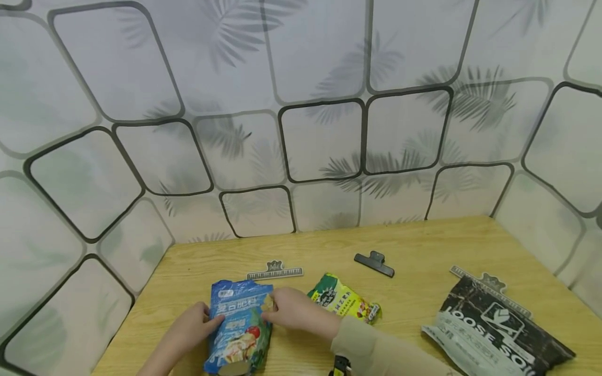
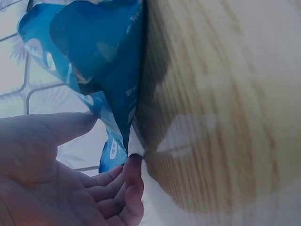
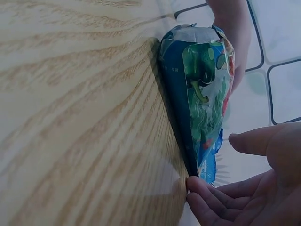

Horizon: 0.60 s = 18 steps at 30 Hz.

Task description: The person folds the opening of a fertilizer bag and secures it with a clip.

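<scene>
A blue fertilizer bag (image 1: 240,321) with pictures of vegetables lies on the wooden table. My left hand (image 1: 192,325) holds its left edge, thumb on the printed face. At the right edge my right hand (image 1: 295,310) grips the upper side, its thumb also on the front. In the left wrist view the fingertips of the left hand (image 2: 101,188) meet the narrow end of the bag (image 2: 110,56) close to the tabletop. The right wrist view has the right hand (image 3: 256,183) with its fingertips at the edge of the bag (image 3: 207,84), against the table.
Behind the bag lies a silver clip (image 1: 275,271). A green and yellow packet (image 1: 345,300) is partly behind the right forearm, with a black clip (image 1: 374,263) farther back. Right, a black soil bag (image 1: 498,334) lies by another silver clip (image 1: 493,283). Patterned walls (image 1: 324,141) enclose the table.
</scene>
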Each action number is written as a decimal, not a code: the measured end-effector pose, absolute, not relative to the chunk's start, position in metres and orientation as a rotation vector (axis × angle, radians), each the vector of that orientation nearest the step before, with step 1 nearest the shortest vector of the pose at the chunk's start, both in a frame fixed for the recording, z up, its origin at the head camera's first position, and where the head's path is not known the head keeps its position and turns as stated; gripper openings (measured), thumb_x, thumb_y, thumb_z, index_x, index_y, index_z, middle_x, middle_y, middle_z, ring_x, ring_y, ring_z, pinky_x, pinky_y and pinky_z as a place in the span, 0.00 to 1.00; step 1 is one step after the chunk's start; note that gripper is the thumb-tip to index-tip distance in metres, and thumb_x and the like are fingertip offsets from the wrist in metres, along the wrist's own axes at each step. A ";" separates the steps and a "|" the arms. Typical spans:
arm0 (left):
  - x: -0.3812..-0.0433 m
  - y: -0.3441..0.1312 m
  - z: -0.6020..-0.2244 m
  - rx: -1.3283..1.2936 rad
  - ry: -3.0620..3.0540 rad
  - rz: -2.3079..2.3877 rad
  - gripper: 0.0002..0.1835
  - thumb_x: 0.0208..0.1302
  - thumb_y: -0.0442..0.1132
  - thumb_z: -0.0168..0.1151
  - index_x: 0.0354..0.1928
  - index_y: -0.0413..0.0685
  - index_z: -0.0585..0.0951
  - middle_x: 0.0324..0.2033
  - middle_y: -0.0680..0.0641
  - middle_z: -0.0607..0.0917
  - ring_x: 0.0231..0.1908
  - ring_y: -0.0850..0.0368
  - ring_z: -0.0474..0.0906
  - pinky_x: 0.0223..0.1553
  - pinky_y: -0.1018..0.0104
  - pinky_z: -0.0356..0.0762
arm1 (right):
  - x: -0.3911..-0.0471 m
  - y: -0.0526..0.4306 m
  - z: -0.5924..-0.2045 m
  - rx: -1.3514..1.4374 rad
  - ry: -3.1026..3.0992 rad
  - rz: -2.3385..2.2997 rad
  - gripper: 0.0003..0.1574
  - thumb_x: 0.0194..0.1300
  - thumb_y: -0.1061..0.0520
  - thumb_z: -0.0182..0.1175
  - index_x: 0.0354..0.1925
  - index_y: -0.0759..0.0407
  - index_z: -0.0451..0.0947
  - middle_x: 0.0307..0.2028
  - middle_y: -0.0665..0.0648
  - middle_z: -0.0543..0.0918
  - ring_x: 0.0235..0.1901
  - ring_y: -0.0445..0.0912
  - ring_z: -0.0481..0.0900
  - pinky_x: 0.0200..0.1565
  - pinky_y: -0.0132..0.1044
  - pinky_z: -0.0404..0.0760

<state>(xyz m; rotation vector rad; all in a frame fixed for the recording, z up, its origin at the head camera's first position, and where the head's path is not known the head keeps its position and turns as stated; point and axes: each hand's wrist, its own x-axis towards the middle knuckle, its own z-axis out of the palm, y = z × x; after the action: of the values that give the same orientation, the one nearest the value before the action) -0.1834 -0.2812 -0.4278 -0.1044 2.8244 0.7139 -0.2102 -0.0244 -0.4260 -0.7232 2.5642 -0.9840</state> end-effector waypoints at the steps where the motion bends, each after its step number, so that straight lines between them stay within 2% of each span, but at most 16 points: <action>1: -0.185 -0.283 -0.429 -0.110 2.817 0.739 0.18 0.74 0.45 0.67 0.38 0.34 0.76 0.25 0.46 0.75 0.26 0.55 0.68 0.29 0.64 0.67 | -0.210 -0.024 -0.426 -0.713 2.553 -1.000 0.15 0.74 0.49 0.68 0.35 0.58 0.79 0.15 0.44 0.69 0.14 0.37 0.61 0.21 0.28 0.61; 2: -0.186 -0.284 -0.429 -0.106 2.812 0.760 0.18 0.74 0.45 0.68 0.38 0.34 0.76 0.25 0.46 0.75 0.27 0.55 0.68 0.29 0.64 0.67 | -0.210 -0.025 -0.426 -0.701 2.541 -1.016 0.15 0.73 0.49 0.68 0.35 0.58 0.78 0.15 0.44 0.70 0.14 0.37 0.61 0.20 0.28 0.61; 4: -0.188 -0.287 -0.430 -0.109 2.798 0.803 0.18 0.73 0.44 0.69 0.39 0.34 0.75 0.26 0.45 0.76 0.27 0.54 0.69 0.30 0.64 0.68 | -0.210 -0.025 -0.426 -0.677 2.511 -1.054 0.16 0.73 0.51 0.69 0.42 0.64 0.81 0.14 0.44 0.69 0.13 0.37 0.60 0.19 0.28 0.59; 7: -0.192 -0.290 -0.432 -0.128 2.765 0.873 0.17 0.72 0.42 0.69 0.39 0.33 0.75 0.30 0.42 0.81 0.29 0.54 0.75 0.31 0.63 0.74 | -0.211 -0.025 -0.428 -0.637 2.450 -1.124 0.23 0.72 0.52 0.70 0.53 0.70 0.81 0.13 0.44 0.66 0.12 0.37 0.57 0.18 0.28 0.54; 11: -0.194 -0.292 -0.433 -0.192 2.705 0.998 0.15 0.73 0.38 0.68 0.41 0.31 0.77 0.32 0.40 0.85 0.29 0.54 0.81 0.32 0.62 0.82 | -0.212 -0.024 -0.431 -0.617 2.361 -1.211 0.21 0.72 0.55 0.69 0.52 0.71 0.79 0.11 0.44 0.62 0.11 0.37 0.53 0.18 0.28 0.50; 16: -0.195 -0.292 -0.435 -0.272 2.629 1.126 0.16 0.76 0.39 0.63 0.44 0.28 0.77 0.32 0.41 0.82 0.30 0.56 0.81 0.33 0.62 0.87 | -0.213 -0.023 -0.436 -0.582 2.294 -1.293 0.31 0.72 0.57 0.68 0.63 0.78 0.76 0.11 0.44 0.60 0.12 0.37 0.51 0.18 0.29 0.49; 18: -0.195 -0.293 -0.435 -0.291 2.606 1.170 0.17 0.77 0.39 0.62 0.46 0.25 0.77 0.34 0.39 0.82 0.31 0.56 0.81 0.34 0.62 0.89 | -0.214 -0.024 -0.437 -0.536 2.288 -1.322 0.23 0.71 0.57 0.69 0.51 0.78 0.81 0.12 0.46 0.63 0.12 0.38 0.54 0.19 0.30 0.51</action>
<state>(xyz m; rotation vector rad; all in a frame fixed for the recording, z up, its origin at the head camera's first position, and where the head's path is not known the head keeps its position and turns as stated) -0.1954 -0.2925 -0.4349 -0.2906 2.6058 1.1698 -0.2139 -0.0240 -0.4365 -0.5364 2.2875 -1.3225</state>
